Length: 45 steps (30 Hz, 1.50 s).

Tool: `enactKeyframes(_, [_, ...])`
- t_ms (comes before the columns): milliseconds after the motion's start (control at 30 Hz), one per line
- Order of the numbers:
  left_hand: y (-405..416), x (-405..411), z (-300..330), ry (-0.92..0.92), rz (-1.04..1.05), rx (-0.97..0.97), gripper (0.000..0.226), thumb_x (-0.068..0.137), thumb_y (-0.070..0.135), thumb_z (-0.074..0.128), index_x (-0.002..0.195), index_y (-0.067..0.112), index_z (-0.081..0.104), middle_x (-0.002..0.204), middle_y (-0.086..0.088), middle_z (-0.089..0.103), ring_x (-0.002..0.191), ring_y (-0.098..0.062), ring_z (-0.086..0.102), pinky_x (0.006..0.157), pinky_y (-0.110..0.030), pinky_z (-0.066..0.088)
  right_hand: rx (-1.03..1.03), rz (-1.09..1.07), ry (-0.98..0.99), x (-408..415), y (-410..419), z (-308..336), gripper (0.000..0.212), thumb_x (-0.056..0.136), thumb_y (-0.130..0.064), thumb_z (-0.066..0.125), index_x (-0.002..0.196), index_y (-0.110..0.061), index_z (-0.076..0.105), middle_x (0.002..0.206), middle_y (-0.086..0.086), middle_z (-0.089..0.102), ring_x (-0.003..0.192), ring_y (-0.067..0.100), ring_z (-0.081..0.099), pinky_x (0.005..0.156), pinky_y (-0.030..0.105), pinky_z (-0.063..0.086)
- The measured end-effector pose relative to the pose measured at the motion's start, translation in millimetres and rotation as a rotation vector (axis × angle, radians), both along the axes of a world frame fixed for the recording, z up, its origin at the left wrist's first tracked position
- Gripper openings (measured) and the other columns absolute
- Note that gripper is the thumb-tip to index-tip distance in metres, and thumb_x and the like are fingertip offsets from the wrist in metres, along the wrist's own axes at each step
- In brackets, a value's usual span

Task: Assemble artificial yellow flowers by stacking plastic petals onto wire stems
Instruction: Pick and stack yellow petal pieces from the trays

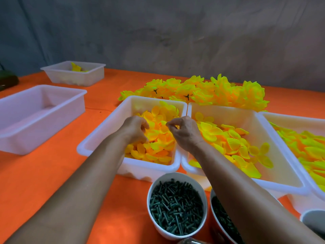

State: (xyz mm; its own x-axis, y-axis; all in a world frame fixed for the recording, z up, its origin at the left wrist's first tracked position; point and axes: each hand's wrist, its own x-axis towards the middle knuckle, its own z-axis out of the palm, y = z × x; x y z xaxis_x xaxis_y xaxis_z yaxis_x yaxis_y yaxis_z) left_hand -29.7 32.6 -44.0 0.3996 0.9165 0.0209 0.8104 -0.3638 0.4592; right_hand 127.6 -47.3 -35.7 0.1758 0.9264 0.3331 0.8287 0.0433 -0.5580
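Petals (158,138): heaped in centre-frame tub (98,138) on bench. Judged light, thin, flexible, slippery; pinch at edge. Left hand (135,130) curled into heap, right hand (182,131) pinching above; contents indiscernible.

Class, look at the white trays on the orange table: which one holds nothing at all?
The large tray at the left; its bare floor shows, whereas the far small tray holds a yellow piece and the others hold petals.

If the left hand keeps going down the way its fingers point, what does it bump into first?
Most likely the yellow petals piled in the white tray. The left hand hovers over that tray with its fingers curled downward, very close to the pile. Depth is hard to judge, so it may already touch them.
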Motion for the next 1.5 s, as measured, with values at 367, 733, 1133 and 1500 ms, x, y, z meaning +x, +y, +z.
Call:
enactKeyframes(367, [-1, 2, 3, -0.318, 0.029, 0.104, 0.017, 0.084, 0.025, 0.069, 0.071, 0.016, 0.064, 0.064, 0.003, 0.053, 0.063, -0.011, 0.045, 0.055, -0.024, 0.032, -0.058, 0.022, -0.017, 0, 0, 1, 0.024, 0.09, -0.03, 0.06, 0.104, -0.016, 0.073, 0.115, 0.005, 0.068, 0.11, 0.024, 0.056, 0.089, 0.038, 0.046])
enactKeyframes(733, [-14, 8, 7, -0.486, -0.227, 0.034, 0.011, 0.074, 0.018, 0.078, 0.071, 0.025, 0.07, 0.072, 0.013, 0.065, 0.07, 0.002, 0.057, 0.068, -0.02, 0.046, -0.059, 0.005, -0.034, 0, -1, 2, 0.024, 0.09, -0.025, 0.058, 0.109, -0.017, 0.072, 0.118, 0.005, 0.067, 0.113, 0.023, 0.056, 0.092, 0.036, 0.046])
enactKeyframes(1133, [-26, 20, 3, -0.037, -0.413, -0.128, 0.056, 0.083, 0.025, 0.071, 0.041, 0.019, 0.035, 0.047, 0.007, 0.022, 0.042, -0.009, 0.021, 0.044, -0.024, 0.018, -0.029, -0.006, 0.032, 0, 2, 2, 0.025, 0.094, -0.018, 0.051, 0.107, -0.013, 0.072, 0.116, 0.006, 0.068, 0.109, 0.021, 0.06, 0.09, 0.034, 0.048])
enactKeyframes(1500, [-19, 14, 7, -0.475, -0.239, -0.065, 0.015, 0.081, 0.01, 0.073, 0.073, -0.002, 0.069, 0.053, 0.0, 0.052, 0.045, -0.001, 0.043, 0.051, -0.02, 0.041, -0.023, -0.004, 0.033, 0, 1, 2, 0.025, 0.093, -0.02, 0.053, 0.106, -0.012, 0.072, 0.112, 0.009, 0.069, 0.104, 0.024, 0.061, 0.082, 0.032, 0.047])
